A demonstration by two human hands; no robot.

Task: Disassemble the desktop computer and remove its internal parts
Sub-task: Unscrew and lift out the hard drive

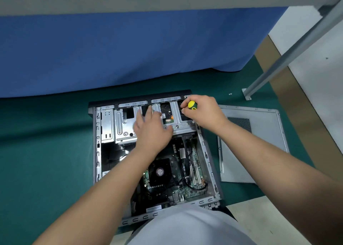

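An open desktop computer case (97, 152) lies flat on the green floor mat, its inside facing up. At its far end sits a silver metal drive cage (122, 124). My left hand (152, 129) rests flat on that cage with fingers spread. My right hand (202, 111) grips a screwdriver with a yellow and green handle (192, 105) over the cage's far right corner; its tip is hidden. The motherboard (191, 187) with a black CPU fan (160, 171) and black cables fills the near half.
The removed grey side panel (259, 137) lies on the mat right of the case. Two small screws (230, 94) sit near a metal table leg (278, 63) at the far right. A blue cloth (130, 50) hangs behind the case. My knee (185, 226) covers the near edge.
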